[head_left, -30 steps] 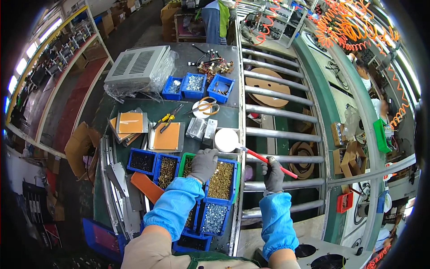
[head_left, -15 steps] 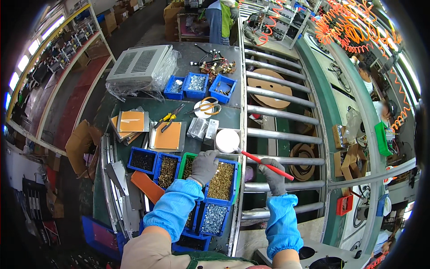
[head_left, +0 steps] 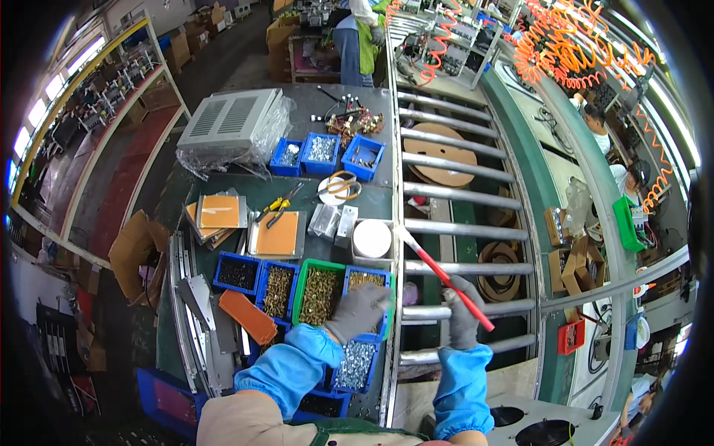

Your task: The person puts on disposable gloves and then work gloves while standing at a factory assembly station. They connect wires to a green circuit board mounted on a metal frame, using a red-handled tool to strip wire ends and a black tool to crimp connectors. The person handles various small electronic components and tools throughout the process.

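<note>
My right hand (head_left: 464, 312), in a grey glove and blue sleeve, is closed around a long red-handled brush (head_left: 448, 281). Its pale tip points up and left, just right of a white round tub (head_left: 372, 239) standing at the bench edge. My left hand (head_left: 360, 311), gloved too, lies over a blue bin of brass-coloured screws (head_left: 364, 280). The left fingers are bent together and whatever they may hold is hidden. Beside that hand stands a green bin of brass-coloured screws (head_left: 318, 291), and below it a blue bin of silver screws (head_left: 354, 364).
A roller conveyor (head_left: 467, 230) runs along the bench's right side. Yellow-handled pliers (head_left: 277, 206), scissors (head_left: 339, 186), orange-faced plates (head_left: 274, 236) and a grey vented housing (head_left: 230, 119) lie on the bench. A co-worker (head_left: 358, 44) stands at the far end.
My left hand has moved down and right, over the screw bins. My right hand has shifted slightly, and the brush now slants more steeply with its tip farther from the tub.
</note>
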The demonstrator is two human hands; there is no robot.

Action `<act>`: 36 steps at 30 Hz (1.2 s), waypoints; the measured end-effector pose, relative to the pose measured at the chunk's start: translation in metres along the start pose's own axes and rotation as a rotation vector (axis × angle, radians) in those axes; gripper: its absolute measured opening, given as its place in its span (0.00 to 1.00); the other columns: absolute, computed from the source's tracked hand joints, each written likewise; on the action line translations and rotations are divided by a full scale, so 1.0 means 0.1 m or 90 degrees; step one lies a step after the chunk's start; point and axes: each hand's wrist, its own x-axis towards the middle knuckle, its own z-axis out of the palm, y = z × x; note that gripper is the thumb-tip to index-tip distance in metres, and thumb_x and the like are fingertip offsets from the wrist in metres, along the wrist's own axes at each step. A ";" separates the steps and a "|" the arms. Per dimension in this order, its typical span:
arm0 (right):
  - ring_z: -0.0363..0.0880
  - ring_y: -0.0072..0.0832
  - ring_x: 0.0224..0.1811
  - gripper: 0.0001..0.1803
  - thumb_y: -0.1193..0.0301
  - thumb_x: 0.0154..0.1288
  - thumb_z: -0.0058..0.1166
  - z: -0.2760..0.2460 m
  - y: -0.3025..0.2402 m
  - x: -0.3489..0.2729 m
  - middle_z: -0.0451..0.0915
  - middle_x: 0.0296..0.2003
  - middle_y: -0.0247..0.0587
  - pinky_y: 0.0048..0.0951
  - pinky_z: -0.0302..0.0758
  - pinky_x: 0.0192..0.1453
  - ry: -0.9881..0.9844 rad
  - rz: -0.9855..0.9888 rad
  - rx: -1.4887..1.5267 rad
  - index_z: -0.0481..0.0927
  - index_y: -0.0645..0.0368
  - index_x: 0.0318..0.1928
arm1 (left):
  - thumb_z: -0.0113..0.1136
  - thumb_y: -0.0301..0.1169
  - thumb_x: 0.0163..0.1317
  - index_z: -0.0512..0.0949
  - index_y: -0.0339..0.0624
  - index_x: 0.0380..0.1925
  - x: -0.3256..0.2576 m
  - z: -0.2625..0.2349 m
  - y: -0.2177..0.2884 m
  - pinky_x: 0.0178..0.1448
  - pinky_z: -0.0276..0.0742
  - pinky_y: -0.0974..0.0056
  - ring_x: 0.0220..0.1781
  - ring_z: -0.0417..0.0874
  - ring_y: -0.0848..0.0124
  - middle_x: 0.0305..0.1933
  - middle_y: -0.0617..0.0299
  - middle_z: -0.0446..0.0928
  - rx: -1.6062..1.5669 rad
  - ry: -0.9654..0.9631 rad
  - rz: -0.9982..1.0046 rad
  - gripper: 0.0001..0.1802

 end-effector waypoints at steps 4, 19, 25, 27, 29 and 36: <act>0.77 0.37 0.44 0.14 0.76 0.49 0.63 0.32 0.17 -0.39 0.80 0.38 0.44 0.34 0.73 0.51 -0.145 -0.382 -0.291 0.82 0.60 0.39 | 0.54 0.39 0.66 0.77 0.37 0.44 -0.18 0.01 0.63 0.33 0.70 0.73 0.30 0.72 0.79 0.32 0.69 0.75 -0.742 -0.123 -0.355 0.16; 0.79 0.28 0.37 0.12 0.82 0.55 0.57 0.29 0.46 -1.25 0.80 0.35 0.44 0.26 0.75 0.42 -0.122 -0.112 -0.312 0.80 0.64 0.43 | 0.54 0.31 0.66 0.76 0.40 0.45 0.52 -0.02 -0.15 0.36 0.75 0.69 0.30 0.77 0.77 0.27 0.63 0.77 -0.242 0.257 -0.090 0.11; 0.80 0.33 0.37 0.12 0.79 0.56 0.57 0.22 0.48 -1.37 0.81 0.35 0.45 0.30 0.76 0.43 -0.155 -0.070 -0.306 0.81 0.62 0.43 | 0.58 0.39 0.60 0.80 0.40 0.40 0.67 0.18 -0.38 0.46 0.76 0.52 0.43 0.80 0.50 0.36 0.47 0.79 0.073 0.194 -0.153 0.15; 0.80 0.30 0.38 0.13 0.79 0.57 0.56 0.20 0.48 -1.38 0.81 0.35 0.44 0.29 0.75 0.44 -0.163 -0.044 -0.299 0.81 0.63 0.44 | 0.58 0.42 0.60 0.77 0.36 0.35 0.72 0.22 -0.38 0.46 0.75 0.49 0.41 0.81 0.48 0.35 0.43 0.79 0.054 0.164 -0.155 0.17; 0.79 0.28 0.39 0.13 0.80 0.57 0.55 0.20 0.54 -1.40 0.81 0.36 0.43 0.27 0.74 0.46 -0.153 -0.009 -0.256 0.80 0.65 0.44 | 0.58 0.40 0.60 0.75 0.37 0.42 0.78 0.18 -0.26 0.47 0.75 0.50 0.42 0.81 0.47 0.36 0.43 0.79 0.015 0.086 -0.237 0.18; 0.78 0.25 0.42 0.13 0.81 0.60 0.52 0.17 0.56 -1.58 0.81 0.38 0.42 0.26 0.73 0.49 -0.167 0.086 -0.189 0.78 0.69 0.46 | 0.58 0.30 0.58 0.72 0.38 0.53 -0.13 -0.34 0.03 0.53 0.75 0.58 0.46 0.81 0.55 0.46 0.48 0.77 -0.093 0.122 -0.186 0.21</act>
